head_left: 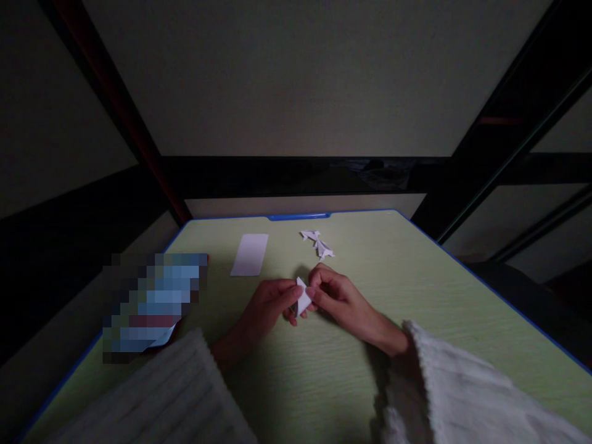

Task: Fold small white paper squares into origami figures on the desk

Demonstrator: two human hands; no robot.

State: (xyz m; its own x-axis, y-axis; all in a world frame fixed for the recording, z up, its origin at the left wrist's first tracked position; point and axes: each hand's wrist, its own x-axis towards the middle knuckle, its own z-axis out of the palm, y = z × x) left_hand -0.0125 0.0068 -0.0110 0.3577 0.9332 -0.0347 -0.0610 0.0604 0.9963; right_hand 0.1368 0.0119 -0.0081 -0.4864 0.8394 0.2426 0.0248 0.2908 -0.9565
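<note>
with left hand and right hand both pinching the folded white paper, align its edges carefully before pressing any crease.

Pretty plain tabletop, pale yellow-green with a faint wood-type grain, blue trim around the edges and a wider blue strip partway along the far side. Over by the left edge, a longish pixelated thing, too blurred to identify, showing a bit of dark red along one side. Farther back, a white sheet lying flat. Right of that, two little folded paper bits, the farther bit pretty much meeting the nearer bit.
</note>
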